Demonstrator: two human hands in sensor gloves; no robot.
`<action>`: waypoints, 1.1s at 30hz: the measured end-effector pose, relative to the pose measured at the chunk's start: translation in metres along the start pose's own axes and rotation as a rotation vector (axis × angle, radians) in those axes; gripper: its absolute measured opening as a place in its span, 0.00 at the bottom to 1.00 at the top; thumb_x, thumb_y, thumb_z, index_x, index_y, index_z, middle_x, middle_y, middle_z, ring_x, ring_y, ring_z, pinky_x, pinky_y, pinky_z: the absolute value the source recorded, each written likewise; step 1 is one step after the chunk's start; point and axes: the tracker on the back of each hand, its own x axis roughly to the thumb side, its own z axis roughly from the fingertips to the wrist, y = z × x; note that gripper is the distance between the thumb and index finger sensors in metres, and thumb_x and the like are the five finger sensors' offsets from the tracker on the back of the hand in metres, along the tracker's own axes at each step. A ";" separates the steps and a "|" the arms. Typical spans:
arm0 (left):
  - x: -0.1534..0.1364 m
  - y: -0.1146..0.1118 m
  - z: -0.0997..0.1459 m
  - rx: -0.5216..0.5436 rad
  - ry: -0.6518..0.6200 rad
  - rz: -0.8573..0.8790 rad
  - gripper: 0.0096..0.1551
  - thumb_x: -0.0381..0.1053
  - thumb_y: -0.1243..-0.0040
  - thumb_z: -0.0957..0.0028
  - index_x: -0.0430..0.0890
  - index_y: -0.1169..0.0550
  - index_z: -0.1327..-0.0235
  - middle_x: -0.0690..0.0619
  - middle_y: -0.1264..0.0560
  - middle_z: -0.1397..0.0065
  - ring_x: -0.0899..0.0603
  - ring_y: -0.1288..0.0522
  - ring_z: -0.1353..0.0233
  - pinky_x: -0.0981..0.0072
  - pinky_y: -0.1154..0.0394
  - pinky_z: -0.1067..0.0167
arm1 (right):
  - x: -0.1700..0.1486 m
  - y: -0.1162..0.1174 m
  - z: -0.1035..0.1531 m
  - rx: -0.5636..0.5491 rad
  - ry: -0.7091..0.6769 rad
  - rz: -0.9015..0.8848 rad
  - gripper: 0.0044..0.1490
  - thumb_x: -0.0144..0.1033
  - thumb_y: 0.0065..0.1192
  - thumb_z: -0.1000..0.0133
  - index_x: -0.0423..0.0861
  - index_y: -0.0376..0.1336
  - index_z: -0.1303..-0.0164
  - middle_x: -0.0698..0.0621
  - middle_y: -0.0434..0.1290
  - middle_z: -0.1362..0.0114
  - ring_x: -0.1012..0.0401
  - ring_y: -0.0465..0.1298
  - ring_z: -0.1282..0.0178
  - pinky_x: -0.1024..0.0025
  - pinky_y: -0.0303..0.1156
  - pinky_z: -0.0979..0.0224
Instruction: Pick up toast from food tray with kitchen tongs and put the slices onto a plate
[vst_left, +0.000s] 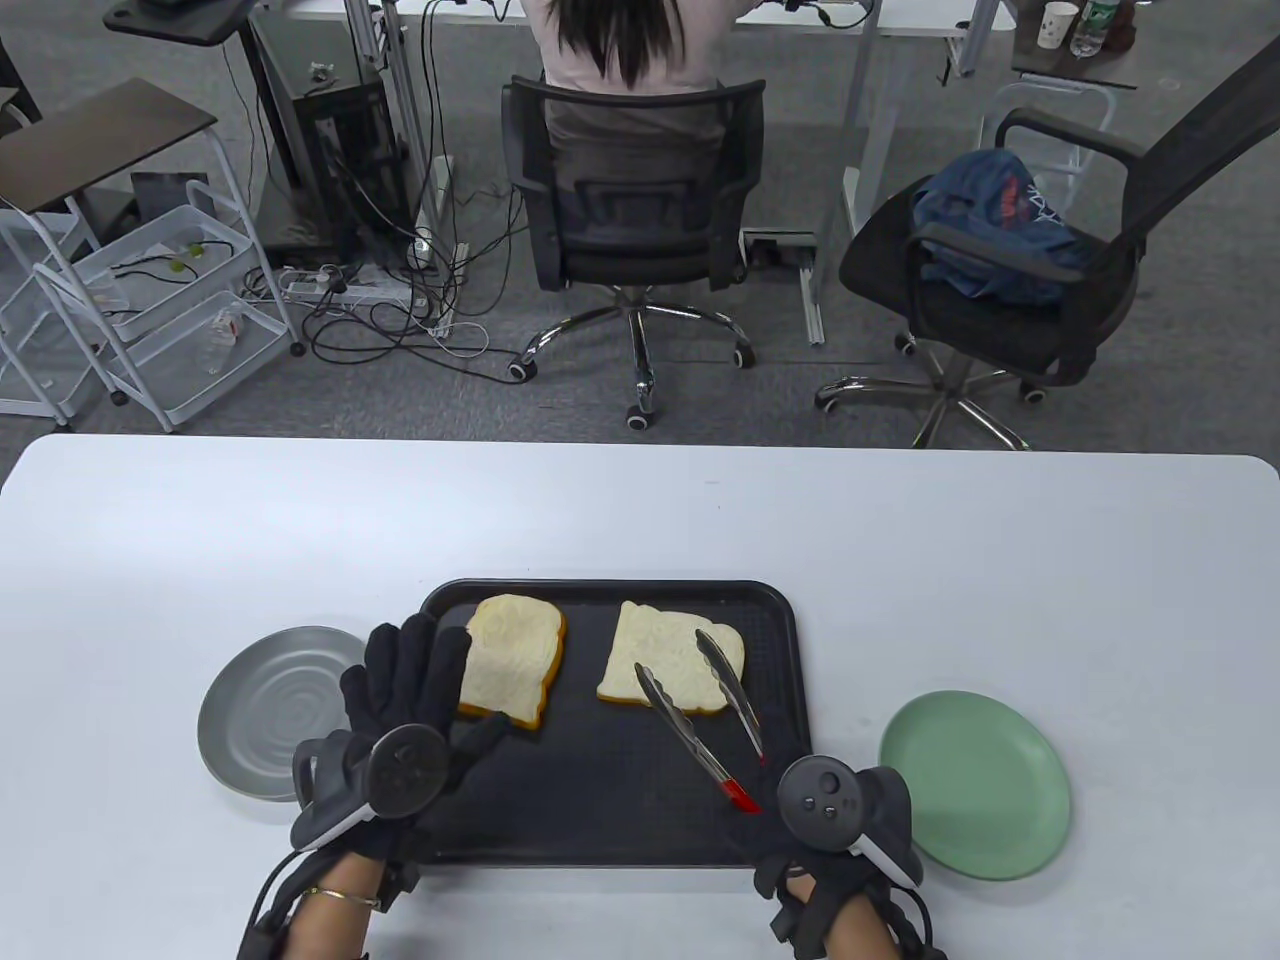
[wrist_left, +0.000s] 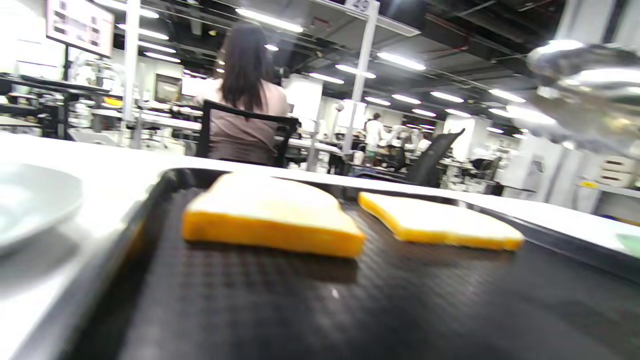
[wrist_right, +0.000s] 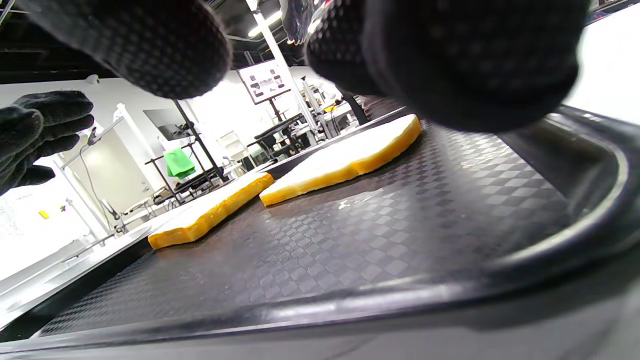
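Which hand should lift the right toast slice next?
Right. The right hand holds the tongs, whose open tips sit over the right slice. The left hand is open, by the left slice.

left hand (vst_left: 405, 700) is flat, fingers straight and spread. right hand (vst_left: 800, 810) has its fingers curled, gripping the tongs (vst_left: 700, 710).

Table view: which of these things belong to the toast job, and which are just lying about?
Part of the job:
- black food tray
- left toast slice
- right toast slice
- kitchen tongs, held by the right hand
- grey plate
- green plate
- left hand, over the tray's left edge

Just lying about:
- office chairs
- white cart
- floor cables
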 end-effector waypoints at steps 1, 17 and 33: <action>-0.004 0.003 -0.001 0.007 0.021 -0.004 0.55 0.75 0.70 0.29 0.41 0.64 0.05 0.30 0.68 0.07 0.18 0.66 0.14 0.16 0.56 0.24 | 0.000 0.000 0.000 0.002 -0.001 -0.001 0.68 0.52 0.71 0.60 0.26 0.39 0.31 0.25 0.63 0.40 0.53 0.77 0.64 0.68 0.82 0.71; -0.138 0.010 -0.003 -0.023 0.575 0.026 0.52 0.68 0.67 0.24 0.34 0.60 0.06 0.26 0.63 0.09 0.16 0.59 0.16 0.18 0.50 0.25 | 0.000 0.002 -0.001 0.035 0.010 -0.009 0.69 0.53 0.70 0.60 0.25 0.38 0.31 0.25 0.62 0.40 0.51 0.77 0.63 0.66 0.82 0.70; -0.220 -0.025 0.011 -0.379 0.972 0.052 0.46 0.61 0.56 0.24 0.30 0.47 0.08 0.24 0.46 0.13 0.22 0.39 0.22 0.35 0.35 0.25 | 0.000 0.004 -0.001 0.087 0.026 -0.012 0.69 0.52 0.70 0.60 0.25 0.37 0.32 0.24 0.62 0.40 0.51 0.77 0.62 0.65 0.82 0.69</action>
